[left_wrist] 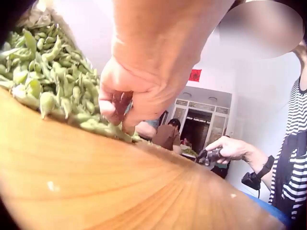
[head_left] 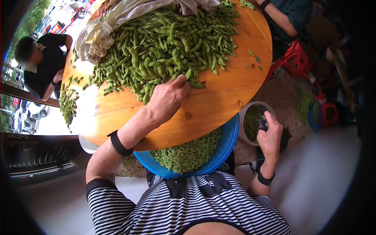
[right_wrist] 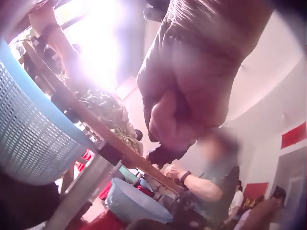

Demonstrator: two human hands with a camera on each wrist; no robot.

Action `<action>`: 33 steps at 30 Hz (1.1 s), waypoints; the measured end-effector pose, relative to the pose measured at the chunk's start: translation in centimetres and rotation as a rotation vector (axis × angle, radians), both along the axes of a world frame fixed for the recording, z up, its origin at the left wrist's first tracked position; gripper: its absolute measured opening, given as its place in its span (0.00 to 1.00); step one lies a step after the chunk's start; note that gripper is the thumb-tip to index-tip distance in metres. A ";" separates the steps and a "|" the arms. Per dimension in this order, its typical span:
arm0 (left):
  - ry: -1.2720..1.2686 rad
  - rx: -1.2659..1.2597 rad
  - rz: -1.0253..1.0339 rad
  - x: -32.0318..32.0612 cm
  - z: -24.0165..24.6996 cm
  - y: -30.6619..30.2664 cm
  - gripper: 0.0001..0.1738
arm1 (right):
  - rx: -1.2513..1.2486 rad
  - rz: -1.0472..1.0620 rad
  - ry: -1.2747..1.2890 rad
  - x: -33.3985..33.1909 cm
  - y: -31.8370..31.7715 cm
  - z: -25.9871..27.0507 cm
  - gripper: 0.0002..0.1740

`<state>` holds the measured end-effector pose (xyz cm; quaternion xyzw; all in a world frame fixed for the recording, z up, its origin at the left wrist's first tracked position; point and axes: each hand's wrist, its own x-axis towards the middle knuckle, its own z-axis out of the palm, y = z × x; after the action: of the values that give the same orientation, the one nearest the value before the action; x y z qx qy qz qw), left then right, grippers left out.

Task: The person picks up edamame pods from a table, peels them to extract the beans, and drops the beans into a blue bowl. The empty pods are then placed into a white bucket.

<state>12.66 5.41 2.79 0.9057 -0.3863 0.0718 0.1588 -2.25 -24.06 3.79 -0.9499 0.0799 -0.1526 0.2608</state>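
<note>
My left hand reaches over the round wooden table and pinches a green pod at the near edge of a large pile of pods. In the left wrist view the fingers of the left hand are bent down at the pile. Off the table's right edge, my right hand grips a small dark tool above a pale bucket. The right wrist view shows the right hand curled round the dark tool, whose tip is unclear.
A blue basket of shelled beans rests at the lap, under the table's edge. Cloth covers the pile's far side. One person sits at the left, another at the upper right, near red stools.
</note>
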 end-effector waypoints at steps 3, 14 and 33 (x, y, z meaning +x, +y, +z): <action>0.034 -0.181 0.040 -0.9 0.5 -0.1 0.08 | 0.200 0.120 -0.059 0.8 3.1 0.4 0.24; 1.052 -0.930 0.301 -6.0 -0.6 -0.5 0.06 | 0.921 0.306 0.200 2.8 9.9 -0.1 0.20; 0.785 -1.014 0.236 -10.1 -1.4 -2.9 0.06 | 1.366 0.327 0.274 1.2 9.9 0.0 0.17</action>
<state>2.55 2.50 1.36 0.7138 -0.1156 -0.0740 0.6868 -1.01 -14.15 3.75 -0.5846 0.0461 0.0934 0.8046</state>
